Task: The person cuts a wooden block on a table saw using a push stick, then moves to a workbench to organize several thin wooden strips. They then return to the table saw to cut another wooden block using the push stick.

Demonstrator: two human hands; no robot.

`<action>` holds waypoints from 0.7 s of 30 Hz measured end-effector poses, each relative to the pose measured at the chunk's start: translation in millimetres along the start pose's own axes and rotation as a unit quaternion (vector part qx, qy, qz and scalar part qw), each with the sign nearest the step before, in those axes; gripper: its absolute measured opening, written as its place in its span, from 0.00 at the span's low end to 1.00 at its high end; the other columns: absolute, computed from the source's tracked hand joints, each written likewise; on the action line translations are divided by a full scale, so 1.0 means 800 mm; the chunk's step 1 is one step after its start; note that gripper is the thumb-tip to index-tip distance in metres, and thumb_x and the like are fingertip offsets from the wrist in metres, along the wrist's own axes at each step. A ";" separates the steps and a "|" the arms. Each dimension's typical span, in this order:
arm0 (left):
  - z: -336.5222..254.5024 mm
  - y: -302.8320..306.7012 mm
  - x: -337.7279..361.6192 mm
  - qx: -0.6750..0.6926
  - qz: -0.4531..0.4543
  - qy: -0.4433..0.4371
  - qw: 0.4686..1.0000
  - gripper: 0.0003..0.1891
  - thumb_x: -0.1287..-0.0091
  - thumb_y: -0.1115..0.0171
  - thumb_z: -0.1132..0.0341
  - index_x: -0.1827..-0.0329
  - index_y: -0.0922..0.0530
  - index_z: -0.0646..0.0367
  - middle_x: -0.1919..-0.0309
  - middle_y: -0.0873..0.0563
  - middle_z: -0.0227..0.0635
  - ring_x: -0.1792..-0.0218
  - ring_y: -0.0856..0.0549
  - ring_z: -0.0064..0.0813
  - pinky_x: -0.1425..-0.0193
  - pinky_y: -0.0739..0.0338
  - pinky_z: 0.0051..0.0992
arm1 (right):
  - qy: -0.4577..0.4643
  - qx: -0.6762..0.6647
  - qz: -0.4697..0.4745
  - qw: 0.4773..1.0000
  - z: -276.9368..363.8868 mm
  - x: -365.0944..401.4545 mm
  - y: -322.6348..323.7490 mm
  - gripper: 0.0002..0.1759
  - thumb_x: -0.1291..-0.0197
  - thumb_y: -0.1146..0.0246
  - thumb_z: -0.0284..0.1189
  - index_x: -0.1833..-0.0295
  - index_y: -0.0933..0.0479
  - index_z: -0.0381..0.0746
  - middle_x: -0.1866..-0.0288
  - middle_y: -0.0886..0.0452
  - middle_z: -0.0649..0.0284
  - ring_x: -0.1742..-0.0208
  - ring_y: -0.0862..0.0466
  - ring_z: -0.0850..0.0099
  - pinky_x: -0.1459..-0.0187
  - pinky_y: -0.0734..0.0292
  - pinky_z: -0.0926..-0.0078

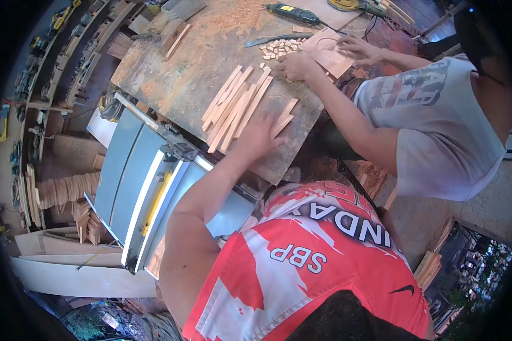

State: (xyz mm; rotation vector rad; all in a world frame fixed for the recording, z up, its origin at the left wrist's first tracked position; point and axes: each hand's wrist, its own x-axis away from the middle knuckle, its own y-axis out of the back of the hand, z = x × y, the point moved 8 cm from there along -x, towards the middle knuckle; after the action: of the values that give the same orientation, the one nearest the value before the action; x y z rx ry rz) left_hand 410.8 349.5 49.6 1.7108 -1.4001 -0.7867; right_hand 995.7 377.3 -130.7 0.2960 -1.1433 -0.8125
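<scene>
My left hand [260, 136] reaches over the near part of the worktable [170, 91], slightly blurred, its fingers apart. Its fingertips are right at a couple of short wood strips [284, 116] on the table's right side. Just beyond the hand lies a loose bundle of longer pale wood strips [236, 105], roughly side by side. My right hand is out of sight, behind my red and white jersey or beyond the view.
A co-worker in a grey shirt [432, 131] has both hands near a thin wooden board [330, 54] and a pile of small wood blocks [280, 48]. A corded rotary tool [293, 12] lies behind. A table saw [133, 165] stands left, before tool shelves [54, 79].
</scene>
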 end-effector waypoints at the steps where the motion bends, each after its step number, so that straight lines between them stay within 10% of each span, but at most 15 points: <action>1: 0.001 -0.009 0.006 0.000 -0.001 0.000 1.000 0.33 0.39 0.32 0.62 0.29 0.30 0.57 0.39 0.22 0.50 0.38 0.23 0.51 0.35 0.25 0.42 | 0.020 0.036 -0.013 0.999 -0.004 -0.002 -0.004 0.14 0.45 0.34 0.32 0.58 0.23 0.33 0.66 0.17 0.45 0.65 0.13 0.55 0.63 0.19 0.58; 10: 0.065 0.003 -0.017 -0.018 -0.092 0.041 0.995 0.33 0.39 0.31 0.58 0.30 0.30 0.55 0.40 0.22 0.49 0.41 0.22 0.51 0.38 0.26 0.46 | 0.047 0.061 -0.025 0.997 -0.032 -0.006 -0.004 0.14 0.46 0.32 0.33 0.59 0.23 0.36 0.71 0.18 0.52 0.68 0.16 0.59 0.65 0.21 0.60; 14: 0.093 0.045 -0.033 -0.116 -0.187 0.107 0.970 0.47 0.47 0.27 0.39 0.26 0.32 0.52 0.30 0.29 0.48 0.27 0.33 0.51 0.27 0.39 0.50 | 0.027 0.028 0.001 0.999 -0.035 -0.010 -0.005 0.12 0.45 0.33 0.31 0.59 0.22 0.36 0.72 0.19 0.55 0.71 0.17 0.63 0.69 0.22 0.63; 21: 0.168 0.032 -0.045 -0.033 -0.052 0.254 0.965 0.63 0.58 0.25 0.28 0.19 0.42 0.48 0.23 0.40 0.51 0.23 0.40 0.55 0.22 0.45 0.55 | -0.029 -0.057 0.061 0.996 -0.037 -0.023 -0.016 0.08 0.43 0.34 0.28 0.60 0.22 0.37 0.74 0.21 0.61 0.77 0.21 0.71 0.74 0.24 0.68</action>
State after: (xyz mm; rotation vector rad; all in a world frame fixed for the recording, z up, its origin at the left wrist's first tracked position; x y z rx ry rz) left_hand 277.8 357.8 2.6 1.7821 -0.9297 -0.3967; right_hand 1013.1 376.1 -163.4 0.1081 -1.1532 -0.7798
